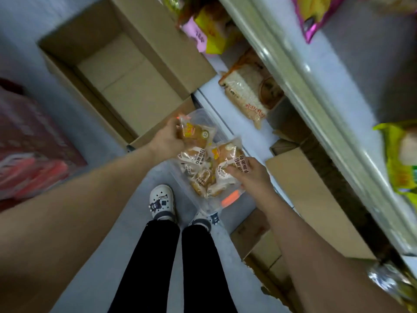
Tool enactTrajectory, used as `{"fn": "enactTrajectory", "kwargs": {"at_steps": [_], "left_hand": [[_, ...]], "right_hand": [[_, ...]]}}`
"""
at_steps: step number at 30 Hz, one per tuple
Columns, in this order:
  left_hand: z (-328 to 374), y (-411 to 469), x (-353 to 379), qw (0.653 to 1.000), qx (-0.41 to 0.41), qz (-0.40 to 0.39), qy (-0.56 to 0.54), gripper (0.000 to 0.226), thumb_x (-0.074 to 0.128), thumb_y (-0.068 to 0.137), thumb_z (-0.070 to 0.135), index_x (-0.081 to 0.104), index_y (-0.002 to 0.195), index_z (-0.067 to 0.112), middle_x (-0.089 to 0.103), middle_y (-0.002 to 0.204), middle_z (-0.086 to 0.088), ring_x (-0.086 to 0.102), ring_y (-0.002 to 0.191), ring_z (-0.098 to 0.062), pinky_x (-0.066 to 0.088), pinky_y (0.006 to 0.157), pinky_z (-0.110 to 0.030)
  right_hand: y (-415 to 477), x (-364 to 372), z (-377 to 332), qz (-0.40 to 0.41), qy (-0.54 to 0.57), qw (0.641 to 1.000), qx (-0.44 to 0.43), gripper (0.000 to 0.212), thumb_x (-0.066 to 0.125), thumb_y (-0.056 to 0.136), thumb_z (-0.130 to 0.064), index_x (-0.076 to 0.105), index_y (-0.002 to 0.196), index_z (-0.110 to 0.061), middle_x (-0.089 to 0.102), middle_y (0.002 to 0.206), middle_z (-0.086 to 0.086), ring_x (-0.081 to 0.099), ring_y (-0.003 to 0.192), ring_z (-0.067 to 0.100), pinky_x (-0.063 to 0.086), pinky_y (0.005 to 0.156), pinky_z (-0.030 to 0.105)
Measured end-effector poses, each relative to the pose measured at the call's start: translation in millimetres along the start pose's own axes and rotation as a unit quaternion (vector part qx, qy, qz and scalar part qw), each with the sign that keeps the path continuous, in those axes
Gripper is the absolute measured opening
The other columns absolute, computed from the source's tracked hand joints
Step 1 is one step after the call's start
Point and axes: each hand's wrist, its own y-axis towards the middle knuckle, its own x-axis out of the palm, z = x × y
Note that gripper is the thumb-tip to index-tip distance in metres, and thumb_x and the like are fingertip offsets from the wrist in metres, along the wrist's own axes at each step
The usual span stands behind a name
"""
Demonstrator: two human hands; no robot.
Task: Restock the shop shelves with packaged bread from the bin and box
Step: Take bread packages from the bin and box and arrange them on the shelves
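Observation:
A clear plastic bin (180, 177) stands on the floor by my feet, holding several small bread packets (198, 175). My left hand (167, 138) grips one bread packet (196, 132) above the bin's far end. My right hand (250, 172) holds another bread packet (228, 154) over the bin's right side. An open cardboard box (126, 71) lies beyond the bin, its inside bare brown. On the low shelf (225, 102) to the right lies a sliced white loaf in a bag (248, 91).
The shelf unit's pale edge rail (316, 98) runs diagonally on the right, with yellow and pink bread bags (209, 30) above. Flattened cardboard boxes (311, 199) sit under the shelf. Red packaged goods (29, 154) stand at the left. My shoes (161, 202) are on the grey floor.

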Motion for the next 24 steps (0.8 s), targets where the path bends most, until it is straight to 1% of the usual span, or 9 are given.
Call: {"fn": "enactTrajectory", "kwargs": {"at_steps": [3, 6, 8, 10, 11, 14, 19, 21, 24], "left_hand": [[35, -36, -21, 1.0, 0.024, 0.005, -0.007, 0.05, 0.078, 0.08, 0.015, 0.044, 0.115, 0.016, 0.061, 0.09, 0.005, 0.06, 0.088, -0.015, 0.052, 0.065, -0.014], [72, -76, -38, 0.999, 0.052, 0.001, -0.009, 0.051, 0.079, 0.08, 0.02, 0.041, 0.114, 0.02, 0.063, 0.095, 0.002, 0.065, 0.086, -0.019, 0.054, 0.064, -0.021], [94, -107, -52, 0.998, 0.057, -0.004, -0.026, 0.06, 0.084, 0.072, 0.036, 0.041, 0.108, 0.018, 0.066, 0.094, -0.001, 0.066, 0.082, -0.021, 0.056, 0.061, -0.03], [117, -133, -65, 0.997, 0.072, -0.008, -0.025, 0.074, 0.085, 0.057, 0.052, 0.044, 0.107, 0.015, 0.067, 0.098, -0.008, 0.068, 0.088, -0.027, 0.058, 0.073, -0.042], [126, -144, -71, 0.996, 0.079, -0.005, -0.036, 0.073, 0.086, 0.058, 0.048, 0.046, 0.108, 0.014, 0.067, 0.098, -0.006, 0.067, 0.087, -0.024, 0.058, 0.071, -0.036], [159, -180, -84, 0.993, 0.109, 0.017, -0.04, 0.053, 0.084, 0.074, 0.028, 0.048, 0.109, 0.009, 0.058, 0.089, 0.004, 0.057, 0.074, -0.008, 0.046, 0.055, -0.016], [204, -216, -101, 0.986, 0.162, 0.014, -0.023, 0.046, 0.083, 0.075, 0.026, 0.045, 0.098, 0.016, 0.047, 0.079, 0.008, 0.048, 0.066, -0.005, 0.039, 0.051, -0.011], [225, -234, -109, 0.983, 0.185, -0.006, -0.017, 0.05, 0.085, 0.072, 0.029, 0.045, 0.1, 0.016, 0.046, 0.08, 0.005, 0.048, 0.068, -0.009, 0.041, 0.056, -0.017], [256, -260, -121, 0.974, 0.223, -0.027, -0.002, 0.076, 0.089, 0.058, 0.047, 0.047, 0.111, 0.012, 0.048, 0.086, 0.003, 0.052, 0.076, -0.014, 0.045, 0.061, -0.025]], "right_hand": [[-41, -13, -34, 0.016, 0.005, 1.0, -0.026, 0.027, 0.081, 0.074, -0.037, 0.065, 0.091, -0.023, 0.07, 0.088, -0.008, 0.067, 0.088, 0.015, 0.054, 0.087, 0.044], [-81, -29, -64, 0.024, 0.043, 0.998, -0.04, 0.038, 0.079, 0.066, -0.046, 0.066, 0.095, -0.026, 0.072, 0.093, -0.011, 0.069, 0.091, 0.013, 0.055, 0.088, 0.051], [-107, -42, -81, 0.027, 0.073, 0.995, -0.059, 0.042, 0.083, 0.066, -0.044, 0.067, 0.101, -0.026, 0.073, 0.1, -0.009, 0.07, 0.093, 0.014, 0.056, 0.087, 0.051], [-133, -57, -100, 0.037, 0.103, 0.992, -0.065, 0.06, 0.086, 0.062, -0.046, 0.066, 0.113, -0.021, 0.072, 0.113, -0.001, 0.07, 0.099, 0.019, 0.059, 0.082, 0.044], [-146, -64, -111, 0.04, 0.115, 0.99, -0.072, 0.062, 0.087, 0.066, -0.041, 0.064, 0.118, -0.015, 0.07, 0.118, 0.004, 0.07, 0.099, 0.019, 0.06, 0.075, 0.035], [-188, -91, -137, 0.062, 0.136, 0.983, -0.106, 0.042, 0.08, 0.08, -0.012, 0.062, 0.117, -0.007, 0.072, 0.108, 0.007, 0.069, 0.076, 0.005, 0.054, 0.059, 0.019], [-235, -127, -167, 0.098, 0.134, 0.972, -0.168, 0.032, 0.081, 0.078, -0.011, 0.068, 0.107, -0.013, 0.072, 0.098, 0.008, 0.067, 0.077, 0.011, 0.056, 0.063, 0.024], [-254, -140, -179, 0.104, 0.134, 0.967, -0.19, 0.029, 0.082, 0.077, -0.013, 0.068, 0.102, -0.02, 0.072, 0.097, 0.008, 0.065, 0.079, 0.015, 0.056, 0.064, 0.026], [-285, -158, -196, 0.133, 0.131, 0.957, -0.221, 0.037, 0.085, 0.074, -0.015, 0.065, 0.105, -0.022, 0.07, 0.099, 0.0, 0.064, 0.079, 0.014, 0.058, 0.067, 0.03]]}}
